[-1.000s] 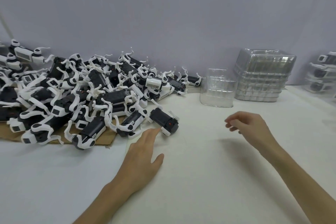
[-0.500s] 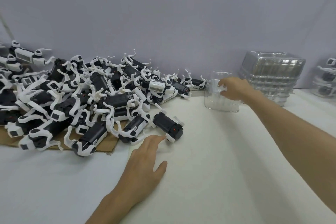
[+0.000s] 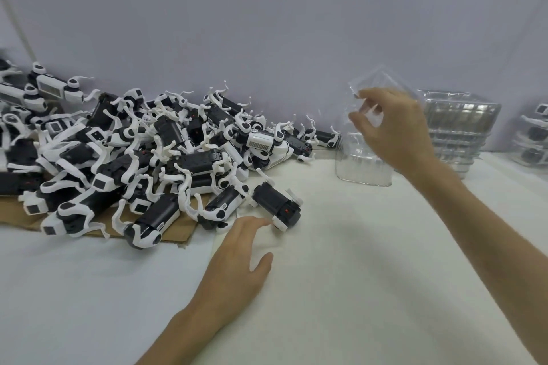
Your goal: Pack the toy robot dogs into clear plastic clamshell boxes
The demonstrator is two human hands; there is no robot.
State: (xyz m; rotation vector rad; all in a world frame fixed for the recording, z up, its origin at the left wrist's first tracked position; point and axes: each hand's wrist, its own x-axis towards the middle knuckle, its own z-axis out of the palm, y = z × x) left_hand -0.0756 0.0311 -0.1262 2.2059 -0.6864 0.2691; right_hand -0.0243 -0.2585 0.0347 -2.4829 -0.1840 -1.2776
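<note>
Pinches a clear box in the right hand, thumb and fingers curled onto its near edge. Holds it tilted in the air, above a short stack of the same boxes standing on the counter. Lays the left hand flat on the counter, fingers straight, thumb out to the side, gripping nothing. Sets those fingertips at the white end of the nearest dog (touching or just short, cannot tell). Has that dog lying on the counter at the right edge of the pile, well apart from the lifted box. Has the rest of the black-and-white dogs heaped on cardboard against the wall. Keeps a tall stack of boxes just right of the short one, by the wall.
</note>
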